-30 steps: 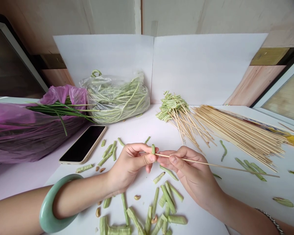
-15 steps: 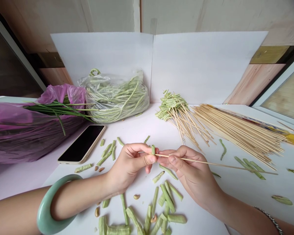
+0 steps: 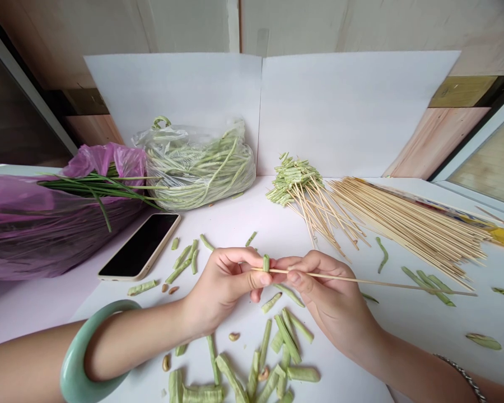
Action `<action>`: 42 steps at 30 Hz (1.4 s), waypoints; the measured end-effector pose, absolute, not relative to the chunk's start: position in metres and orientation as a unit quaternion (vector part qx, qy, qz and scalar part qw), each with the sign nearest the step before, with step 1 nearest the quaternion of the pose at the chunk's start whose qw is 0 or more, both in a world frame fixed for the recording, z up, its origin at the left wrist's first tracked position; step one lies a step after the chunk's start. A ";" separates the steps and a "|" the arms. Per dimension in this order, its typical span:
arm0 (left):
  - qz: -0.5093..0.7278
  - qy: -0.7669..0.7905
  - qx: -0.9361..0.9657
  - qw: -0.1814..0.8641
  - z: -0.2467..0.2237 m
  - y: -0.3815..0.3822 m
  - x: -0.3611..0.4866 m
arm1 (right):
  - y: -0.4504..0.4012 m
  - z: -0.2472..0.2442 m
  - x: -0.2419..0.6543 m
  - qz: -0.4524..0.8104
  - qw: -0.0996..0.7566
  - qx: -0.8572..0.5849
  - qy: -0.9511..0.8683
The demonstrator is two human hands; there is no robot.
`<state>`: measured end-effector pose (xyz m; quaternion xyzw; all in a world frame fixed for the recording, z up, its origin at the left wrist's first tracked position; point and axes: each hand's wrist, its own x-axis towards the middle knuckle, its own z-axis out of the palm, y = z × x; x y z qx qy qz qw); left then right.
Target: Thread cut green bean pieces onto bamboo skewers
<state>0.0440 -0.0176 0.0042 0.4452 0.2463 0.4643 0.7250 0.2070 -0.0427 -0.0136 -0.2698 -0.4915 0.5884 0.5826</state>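
Observation:
Between my two hands lies a thin bamboo skewer [image 3: 373, 282], its long end pointing right. A short piece of green bean [image 3: 266, 263] is pierced on the skewer near its left tip. My left hand [image 3: 231, 282], with a green bangle on the wrist, pinches the bean piece between thumb and fingers. My right hand [image 3: 325, 285] grips the skewer just right of the bean. Cut bean pieces [image 3: 288, 341] lie scattered on the white surface below and around both hands, with a few loose brown seeds [image 3: 234, 336] among them.
A phone [image 3: 140, 246] lies left of my hands. Behind are a clear bag of long beans [image 3: 201, 165] and a purple bag [image 3: 25, 224] with green stalks. Filled bean skewers [image 3: 296, 179] are piled at the back, beside a heap of bare skewers [image 3: 403, 224].
The bean piece sits slightly farther right along the skewer, and more of the skewer's tip shows past it. Both hands keep nearly the same place.

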 end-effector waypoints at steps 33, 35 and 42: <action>0.440 0.295 0.609 0.591 0.004 -0.016 0.041 | -0.028 0.004 0.222 0.503 0.636 -0.351 -0.470; 0.390 0.342 0.676 0.524 0.005 -0.016 0.040 | -0.024 0.010 0.228 0.481 0.660 -0.358 -0.453; 0.205 0.183 0.894 0.355 0.017 -0.019 0.039 | -0.024 0.016 0.237 0.462 0.669 -0.355 -0.461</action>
